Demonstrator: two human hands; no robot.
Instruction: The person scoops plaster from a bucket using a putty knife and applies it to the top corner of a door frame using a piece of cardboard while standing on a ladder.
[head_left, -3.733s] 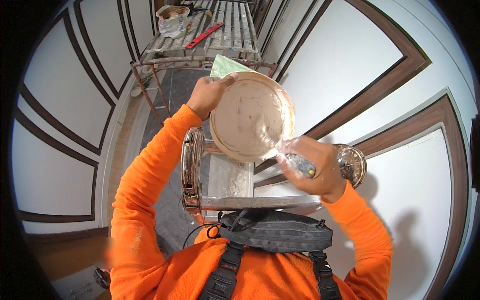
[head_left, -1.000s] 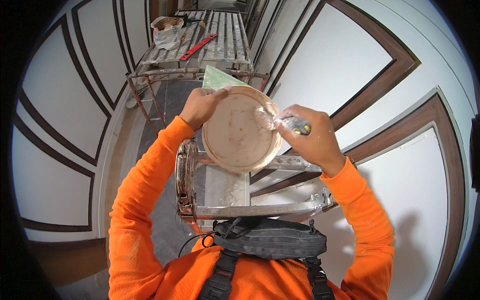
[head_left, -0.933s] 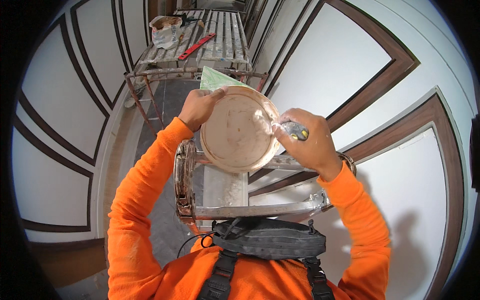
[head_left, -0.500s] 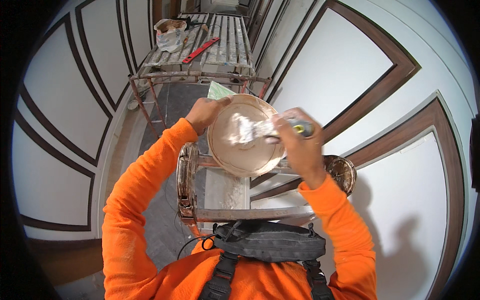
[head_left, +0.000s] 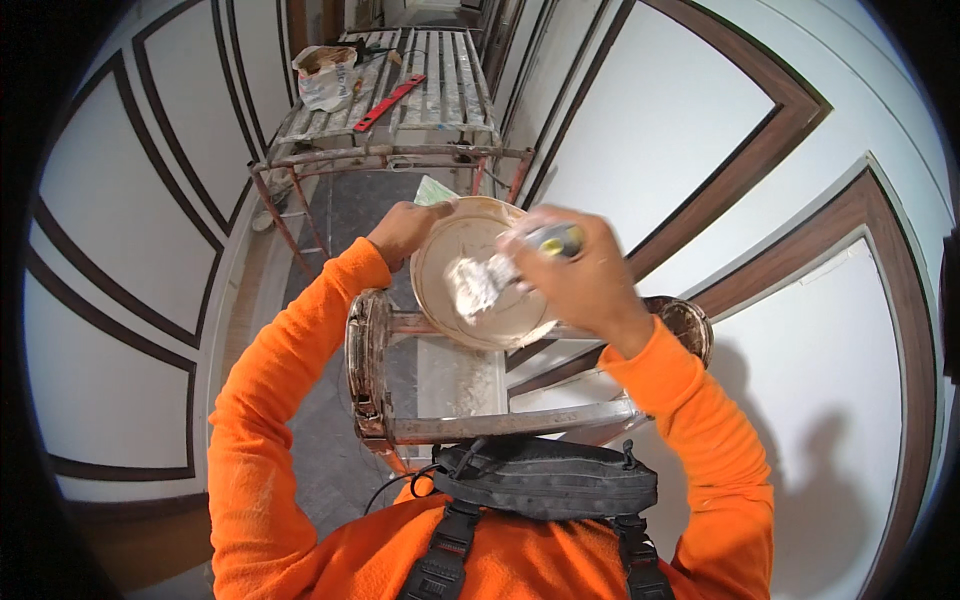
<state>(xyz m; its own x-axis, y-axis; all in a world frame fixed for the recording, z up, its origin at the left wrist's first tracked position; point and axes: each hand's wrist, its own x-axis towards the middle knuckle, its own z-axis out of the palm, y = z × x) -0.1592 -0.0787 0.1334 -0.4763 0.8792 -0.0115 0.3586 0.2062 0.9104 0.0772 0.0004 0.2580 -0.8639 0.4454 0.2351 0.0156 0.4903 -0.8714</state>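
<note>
My left hand (head_left: 410, 228) grips the rim of a round, shallow, beige plastic lid (head_left: 440, 265) smeared with filler. A pale green sheet (head_left: 434, 192) sticks out behind the lid's far edge. My right hand (head_left: 590, 275), slightly blurred, is closed round the dark, yellow-marked handle of a putty knife (head_left: 553, 240). The knife's blade is over the lid, hidden under a white lump of filler (head_left: 475, 287). Beneath both hands stands a paint-crusted metal ladder (head_left: 368, 365), its top partly behind the lid.
A rusty scaffold with a slatted platform (head_left: 385, 152) stands ahead, carrying a crumpled sack (head_left: 325, 80) and a red spirit level (head_left: 390, 102). Panelled walls with dark trim (head_left: 800, 110) flank the narrow passage. A black pouch (head_left: 545, 478) hangs at my front.
The lid sits lower and slightly left of where it was 3.7 seconds ago. The knife has moved from the lid's right rim toward its middle, carrying a visible lump of filler.
</note>
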